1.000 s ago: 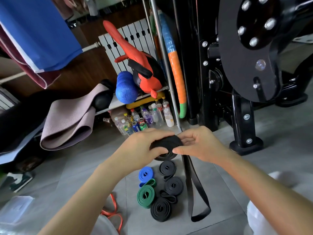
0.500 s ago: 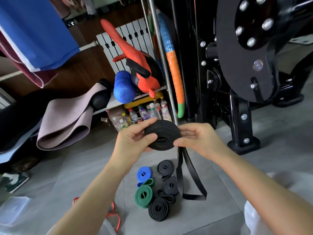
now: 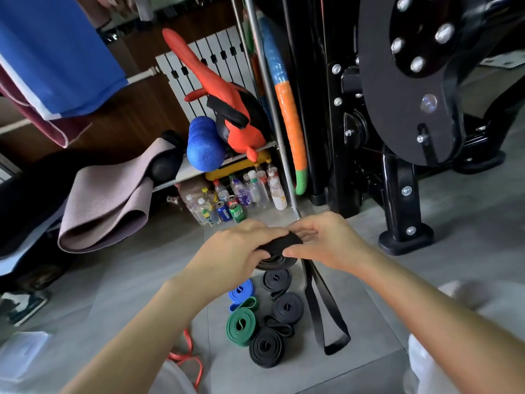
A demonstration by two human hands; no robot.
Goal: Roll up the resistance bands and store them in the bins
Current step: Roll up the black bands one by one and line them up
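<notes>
Gym machine: A black steel machine (image 3: 397, 103) is seen at upper right, its bolted foot planted on the grey tiled floor (image 3: 468, 237).
Mat: A mauve mat (image 3: 108, 206) is draped, folded, off a low shelf at left.
Container: A clear plastic container (image 3: 22, 354), blurred, is glimpsed at the lower left corner.
Left hand: The left hand (image 3: 235, 251) is curled over the coil of a black resistance band (image 3: 279, 247), with the thumb tucked beneath it.
Right hand: The right hand (image 3: 326, 243) is closed on the coil's other side, the roll pinched between thumb and fingers.
Band in hand: The black resistance band is held above the floor between both hands, partly rolled; its loose loop (image 3: 324, 311) is left hanging to the tiles.
Rolled bands: Directly below the hands, three black rolls (image 3: 288, 307), a green roll (image 3: 241, 325) and a blue roll (image 3: 241, 290) are clustered on the floor, touching one another.
Orange band: An unrolled orange band (image 3: 187, 361) is seen beside the left forearm.
Bottles: Drink bottles and cans (image 3: 235, 194) are stood beneath the shelf.
</notes>
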